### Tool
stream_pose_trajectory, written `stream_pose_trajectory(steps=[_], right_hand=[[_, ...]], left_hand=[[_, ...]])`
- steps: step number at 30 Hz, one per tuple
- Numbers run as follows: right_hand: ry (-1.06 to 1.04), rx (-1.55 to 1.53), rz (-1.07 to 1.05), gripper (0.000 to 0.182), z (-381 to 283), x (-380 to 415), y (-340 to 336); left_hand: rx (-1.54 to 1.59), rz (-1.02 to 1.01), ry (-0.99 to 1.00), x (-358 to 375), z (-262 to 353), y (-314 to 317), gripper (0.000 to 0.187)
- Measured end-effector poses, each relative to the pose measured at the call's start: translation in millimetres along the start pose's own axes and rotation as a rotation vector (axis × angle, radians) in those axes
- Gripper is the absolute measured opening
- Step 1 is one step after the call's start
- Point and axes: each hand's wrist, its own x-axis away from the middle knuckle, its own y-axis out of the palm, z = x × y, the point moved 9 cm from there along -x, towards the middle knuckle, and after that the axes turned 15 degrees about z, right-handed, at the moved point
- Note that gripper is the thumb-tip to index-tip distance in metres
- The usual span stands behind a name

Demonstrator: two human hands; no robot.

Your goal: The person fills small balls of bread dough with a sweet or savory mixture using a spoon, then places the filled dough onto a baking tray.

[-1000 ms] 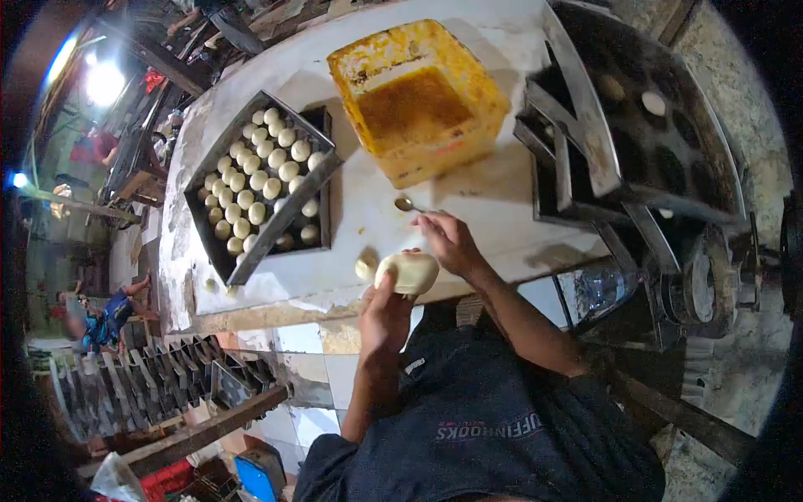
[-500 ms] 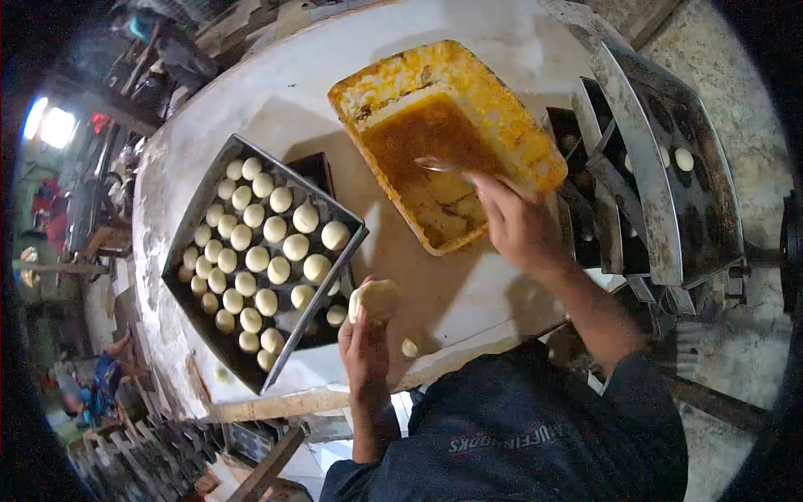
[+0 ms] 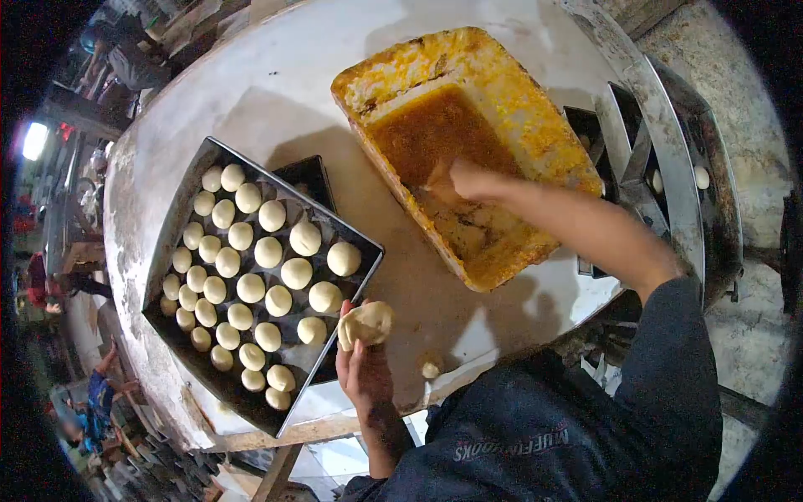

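My left hand (image 3: 365,372) is closed around a flattened piece of dough (image 3: 368,325), holding it up beside the near corner of the tray. Inside the yellow-smeared basin (image 3: 535,125), my right hand (image 3: 460,180) reaches down to the brown-orange filling (image 3: 452,125). Its fingers are closed; the spoon seen in them a moment before is now mostly hidden by the hand. Left of my left hand, a dark metal tray (image 3: 251,171) bears many round dough balls (image 3: 251,288) in rows.
Metal trays (image 3: 661,125) are stacked at the right edge, one with a dough ball in it. Another dark tray (image 3: 311,180) lies partly beneath the full one. A small dough scrap (image 3: 431,369) rests near the table's front edge. Other people are at the far left.
My right hand has moved left and lower into the basin, and the spoon has gone from sight. My left hand still holds the dough. The whole view has shifted slightly.
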Motion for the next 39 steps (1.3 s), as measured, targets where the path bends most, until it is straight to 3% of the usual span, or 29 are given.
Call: stream_pose_trajectory(steps=[2, 6, 8, 10, 12, 14, 15, 16, 18, 22, 24, 26, 27, 30, 31, 32, 34, 36, 37, 39], right_hand=[[0.156, -0.204, -0.036, 0.026, -19, 22, -39], [0.229, -0.464, -0.227, 0.023, -42, 85, -99], [-0.052, -0.582, -0.136, 0.022, -62, 118, -126], [-0.175, -0.592, 0.006, 0.021, -72, 164, -138], [-0.583, -0.404, 0.356, 0.019, -88, 215, -153], [-0.648, -0.304, 0.400, 0.029, -83, 254, -132], [-0.714, -0.192, 0.445, 0.041, -82, 272, -121], [-0.716, -0.204, 0.438, 0.041, -74, 280, -105], [-0.782, -0.038, 0.581, 0.049, -57, 294, -68], [-0.740, -0.021, 0.601, 0.050, -20, 299, -23], [-0.714, -0.019, 0.598, 0.043, 10, 289, 9], [0.052, -0.272, 0.177, 0.031, 71, 254, 43], [0.038, -0.272, 0.171, 0.031, 66, 254, 42], [-0.657, 0.044, 0.693, 0.026, -4, 284, -2], [-0.497, -0.361, 0.423, 0.032, -13, 282, -2], [-0.515, -0.360, 0.420, 0.032, -35, 292, -13], [-0.389, -0.883, 0.228, 0.035, -65, 312, -31], [-0.404, -0.885, 0.308, 0.038, -89, 344, -60], [-0.585, -0.645, 0.394, 0.040, -98, 360, -74], [-0.725, -0.529, 0.570, 0.032, -100, 395, -94]], left_hand=[[-0.111, 0.070, 0.048, 3, 4, 8, 0.057], [-0.228, 0.046, 0.109, 3, 5, 47, 0.054], [-0.190, -0.012, 0.119, 3, 2, 70, 0.053], [-0.097, -0.074, 0.006, 11, -3, 93, 0.054], [-0.086, -0.104, -0.036, 21, -8, 101, 0.055], [0.047, -0.203, -0.275, 36, -27, 104, 0.052], [0.053, -0.274, -0.308, 42, -33, 110, 0.052], [0.047, -0.263, -0.303, 45, -36, 104, 0.052], [-0.027, -0.175, -0.349, 49, -50, 80, 0.049], [-0.089, 0.071, -0.287, 46, -67, 14, 0.040], [-0.099, 0.141, -0.238, 47, -70, -12, 0.037], [-0.052, 0.231, -0.155, 54, -57, -21, 0.037], [-0.025, 0.146, -0.119, 59, -51, -11, 0.039], [-0.056, 0.124, -0.055, 82, -45, 4, 0.048], [-0.055, 0.080, -0.071, 84, -49, 4, 0.049], [-0.045, 0.081, -0.057, 90, -52, 8, 0.049], [-0.025, 0.043, 0.027, 108, -63, 24, 0.048], [-0.416, -0.113, 0.434, 142, -61, 46, 0.070], [-0.561, -0.068, 0.500, 155, -66, 50, 0.076], [-0.782, -0.094, 0.800, 187, -72, 57, 0.087]])
